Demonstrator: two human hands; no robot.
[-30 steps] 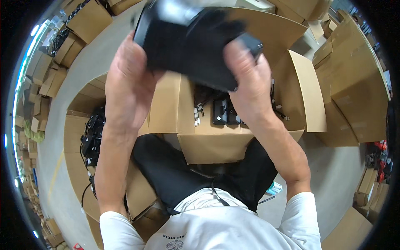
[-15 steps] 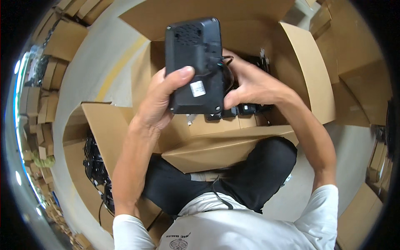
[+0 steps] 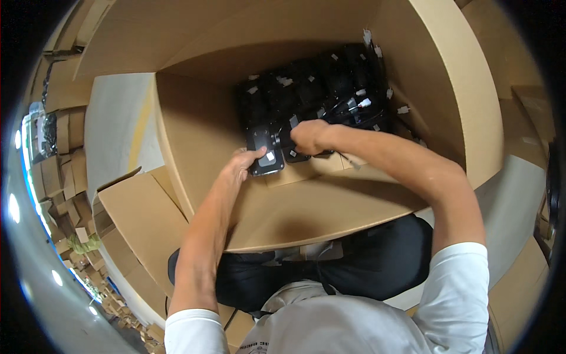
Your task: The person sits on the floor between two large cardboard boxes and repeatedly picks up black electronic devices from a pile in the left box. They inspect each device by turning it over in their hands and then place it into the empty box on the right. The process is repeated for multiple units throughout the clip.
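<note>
Inside a large open cardboard box [image 3: 197,118], my left hand [image 3: 243,162] grips the near left edge of a flat black rectangular device [image 3: 260,141] with a small white label. Its thumb lies on the device's upper face. Just right of it my right hand [image 3: 309,137] is closed, apparently around dark cable, though the fingers hide most of what they hold. Several similar black devices [image 3: 303,91] sit packed in rows at the far side of the box. White connectors [image 3: 365,102] on black leads lie over them and along the right wall.
The box's near flap [image 3: 330,221] rests by my crossed legs, and its right flap [image 3: 460,76] stands up. A smaller open carton [image 3: 141,203] is at the left. Stacked cartons [image 3: 68,171] line the far left, past a floor with a yellow stripe [image 3: 140,133].
The black device has gone from up in front of me down into the box, at the left end of the near row. Both hands went down with it.
</note>
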